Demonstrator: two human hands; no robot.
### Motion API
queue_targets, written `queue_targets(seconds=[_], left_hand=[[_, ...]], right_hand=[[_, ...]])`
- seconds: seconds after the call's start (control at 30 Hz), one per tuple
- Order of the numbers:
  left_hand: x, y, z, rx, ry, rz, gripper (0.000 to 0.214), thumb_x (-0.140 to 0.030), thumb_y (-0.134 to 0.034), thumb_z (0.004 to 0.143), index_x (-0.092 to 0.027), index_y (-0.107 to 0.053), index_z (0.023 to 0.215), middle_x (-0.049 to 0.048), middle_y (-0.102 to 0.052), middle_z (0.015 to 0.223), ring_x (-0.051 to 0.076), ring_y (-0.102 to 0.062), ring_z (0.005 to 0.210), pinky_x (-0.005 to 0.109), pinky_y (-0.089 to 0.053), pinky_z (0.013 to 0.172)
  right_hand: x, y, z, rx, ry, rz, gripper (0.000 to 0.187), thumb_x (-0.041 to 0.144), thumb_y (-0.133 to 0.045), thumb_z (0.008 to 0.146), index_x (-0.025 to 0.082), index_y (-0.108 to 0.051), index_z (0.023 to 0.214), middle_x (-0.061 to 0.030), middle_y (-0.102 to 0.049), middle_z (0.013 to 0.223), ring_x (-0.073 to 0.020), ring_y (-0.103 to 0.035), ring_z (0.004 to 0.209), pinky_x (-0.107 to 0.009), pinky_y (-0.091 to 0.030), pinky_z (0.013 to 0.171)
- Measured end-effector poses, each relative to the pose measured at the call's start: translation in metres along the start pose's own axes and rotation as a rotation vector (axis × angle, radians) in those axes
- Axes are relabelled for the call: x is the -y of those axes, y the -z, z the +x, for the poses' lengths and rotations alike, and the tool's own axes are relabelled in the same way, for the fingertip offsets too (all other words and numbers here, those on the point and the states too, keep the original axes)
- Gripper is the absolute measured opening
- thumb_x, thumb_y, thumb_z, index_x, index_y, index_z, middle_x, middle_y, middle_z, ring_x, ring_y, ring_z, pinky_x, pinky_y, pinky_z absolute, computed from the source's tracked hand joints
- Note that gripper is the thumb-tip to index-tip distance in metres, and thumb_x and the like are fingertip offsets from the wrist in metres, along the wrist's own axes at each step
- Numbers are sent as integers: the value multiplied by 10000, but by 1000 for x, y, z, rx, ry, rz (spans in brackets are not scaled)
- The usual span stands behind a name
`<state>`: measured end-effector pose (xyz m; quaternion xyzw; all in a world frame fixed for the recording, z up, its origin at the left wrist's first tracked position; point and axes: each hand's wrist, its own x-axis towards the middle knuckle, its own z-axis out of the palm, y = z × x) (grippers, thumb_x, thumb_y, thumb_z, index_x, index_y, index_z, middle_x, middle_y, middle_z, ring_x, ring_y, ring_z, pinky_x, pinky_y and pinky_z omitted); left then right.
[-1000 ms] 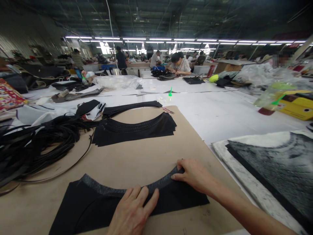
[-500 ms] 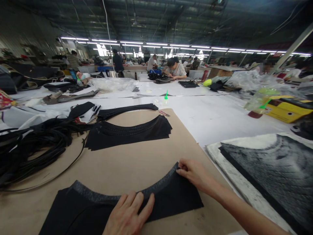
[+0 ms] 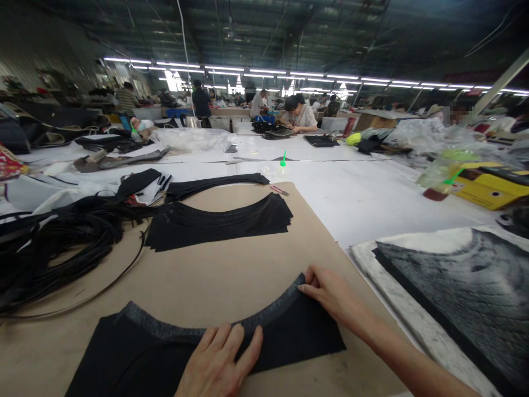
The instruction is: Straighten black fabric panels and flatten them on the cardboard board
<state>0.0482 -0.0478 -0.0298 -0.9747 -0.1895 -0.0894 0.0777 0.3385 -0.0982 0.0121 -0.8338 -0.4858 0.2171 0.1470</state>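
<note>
A black fabric piece (image 3: 301,331) with a curved, grey-speckled edge strip lies on the tan board in front of me. My left hand (image 3: 223,355) rests on its middle, fingertips on the curved edge and thumb spread apart. At the piece's upper right corner, my right hand (image 3: 320,286) has thumb and fingers pinched on the end of the grey strip. A thin black line or strip curves across the left part of the fabric. Farther back sits a stack of similar curved black pieces (image 3: 223,223).
Coiled black strips (image 3: 61,259) heap on the left of the tan board (image 3: 248,275). Thread snips (image 3: 280,190) lie by its far edge, near a small green-tipped bottle (image 3: 283,161). Grey-black fabric (image 3: 458,286) lies at right, below a yellow box (image 3: 491,184). People work beyond.
The view has shifted very slightly. Both hands keep the same places on the black fabric piece, with no clear movement.
</note>
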Motion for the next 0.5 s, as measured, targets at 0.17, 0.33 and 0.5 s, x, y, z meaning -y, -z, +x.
queue_targets(seconds=[0.17,0.33,0.5], left_hand=[[-2,-8,2,-87,-12,-4,484,-288,-495,911,-306,-423,1389,65,-587,1021,218,-491,892,338,-367,813],[-2,25,7,14,-22,-78,488,-361,-529,909,-220,-427,1365,62,-583,1011,199,-497,862,330,-382,784],[-7,27,5,-98,-8,-23,428,-328,-498,926,-154,-469,1316,44,-556,903,180,-494,786,326,-370,661]], right_hand=[[-3,-1,3,-12,3,-1,162,322,-597,818,216,-538,711,25,-610,642,-143,-553,618,-253,-302,542],[-14,-9,-5,-57,116,-42,225,406,-474,883,229,-516,750,23,-564,582,-158,-539,545,-270,-337,520],[-40,-34,3,-233,571,-65,328,524,-434,904,255,-618,943,-34,-676,869,-182,-649,725,-269,-493,627]])
